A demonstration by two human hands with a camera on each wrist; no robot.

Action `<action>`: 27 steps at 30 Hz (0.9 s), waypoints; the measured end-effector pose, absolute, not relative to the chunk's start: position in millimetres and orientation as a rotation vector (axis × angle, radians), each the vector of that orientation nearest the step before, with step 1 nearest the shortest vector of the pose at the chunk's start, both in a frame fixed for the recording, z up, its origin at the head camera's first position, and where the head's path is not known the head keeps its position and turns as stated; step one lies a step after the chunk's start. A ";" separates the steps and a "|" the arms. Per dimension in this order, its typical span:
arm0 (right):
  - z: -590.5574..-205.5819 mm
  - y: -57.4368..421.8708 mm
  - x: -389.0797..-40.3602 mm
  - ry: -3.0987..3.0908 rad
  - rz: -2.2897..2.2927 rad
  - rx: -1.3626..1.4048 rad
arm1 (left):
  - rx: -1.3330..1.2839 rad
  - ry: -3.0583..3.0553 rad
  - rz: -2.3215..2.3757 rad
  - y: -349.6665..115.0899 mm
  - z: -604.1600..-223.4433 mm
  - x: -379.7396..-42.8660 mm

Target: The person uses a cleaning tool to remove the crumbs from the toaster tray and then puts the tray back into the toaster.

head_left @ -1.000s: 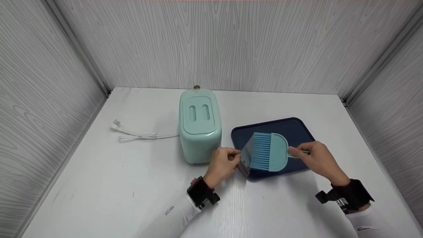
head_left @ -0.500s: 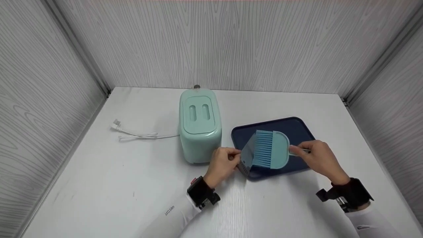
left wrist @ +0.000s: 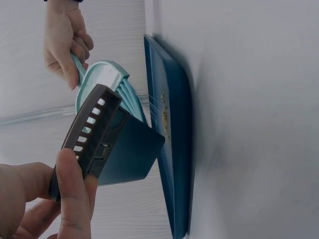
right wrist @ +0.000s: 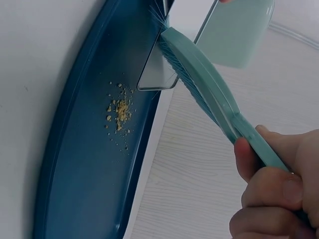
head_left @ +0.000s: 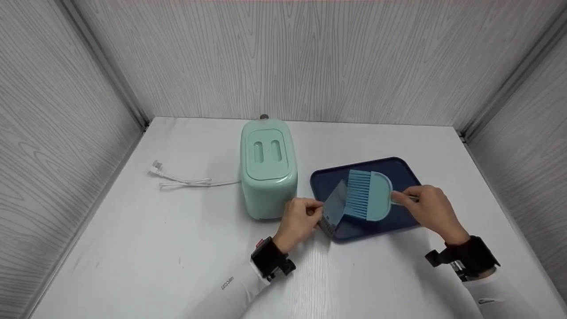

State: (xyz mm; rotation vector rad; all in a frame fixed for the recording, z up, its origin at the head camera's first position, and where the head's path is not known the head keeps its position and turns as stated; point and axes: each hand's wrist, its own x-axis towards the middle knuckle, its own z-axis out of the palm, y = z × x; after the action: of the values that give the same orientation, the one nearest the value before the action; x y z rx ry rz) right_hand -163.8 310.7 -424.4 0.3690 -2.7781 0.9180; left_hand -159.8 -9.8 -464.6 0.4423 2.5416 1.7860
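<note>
My left hand (head_left: 299, 221) pinches the dark slotted edge of a thin, shiny plate (head_left: 335, 204), which leans over the left part of a dark blue tray (head_left: 398, 177). In the right hand (head_left: 432, 210) is the handle of a mint hand brush (head_left: 380, 197). Its blue bristles (head_left: 358, 195) point left and lie against the plate's face in the right wrist view. Yellowish crumbs (right wrist: 121, 109) lie in a small heap on the tray, below the plate's lower corner. From the left wrist, the slotted edge (left wrist: 87, 134) sits between thumb and fingers.
A mint appliance (head_left: 268, 155) with two recesses in its top stands just left of the tray, close to the left hand. Its white cable (head_left: 186, 181) stretches left across the white table (head_left: 133, 252). Grey wood-grain walls (head_left: 283, 57) enclose the table at the back and sides.
The brush has moved rightward and a little away from me, uncovering more of the plate. The right hand has shifted with it. The left hand and the plate stay nearly still.
</note>
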 end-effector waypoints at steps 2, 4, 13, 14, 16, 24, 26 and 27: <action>-424.7 312.4 -165.9 -2.781 0.904 0.353 | 0.453 2.535 1.792 -10.3 -464.4 -159.2; -424.8 313.7 -167.9 -2.784 0.888 0.339 | 0.463 2.534 1.796 -10.6 -464.2 -158.8; -424.0 315.4 -175.8 -2.781 0.836 0.295 | 0.461 2.527 1.813 -10.4 -462.7 -158.1; -423.8 315.5 -176.5 -2.778 0.830 0.293 | 0.458 2.529 1.811 -10.2 -462.4 -158.0; -423.8 315.9 -178.0 -2.769 0.814 0.294 | 0.452 2.529 1.810 -10.2 -462.0 -157.9; -425.3 317.6 -182.7 -2.729 0.764 0.313 | 0.463 2.529 1.817 -10.3 -460.8 -157.7; -425.5 317.7 -183.5 -2.726 0.756 0.309 | 0.471 2.524 1.825 -10.4 -460.9 -157.5; -425.6 317.9 -184.1 -2.725 0.756 0.309 | 0.471 2.525 1.827 -10.4 -460.8 -157.5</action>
State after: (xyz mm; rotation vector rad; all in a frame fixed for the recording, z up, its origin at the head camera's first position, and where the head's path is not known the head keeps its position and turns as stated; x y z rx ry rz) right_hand -184.1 317.9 -425.6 0.3091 -2.7253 0.7560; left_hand -157.5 -10.4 -460.8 0.4711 2.5250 1.8274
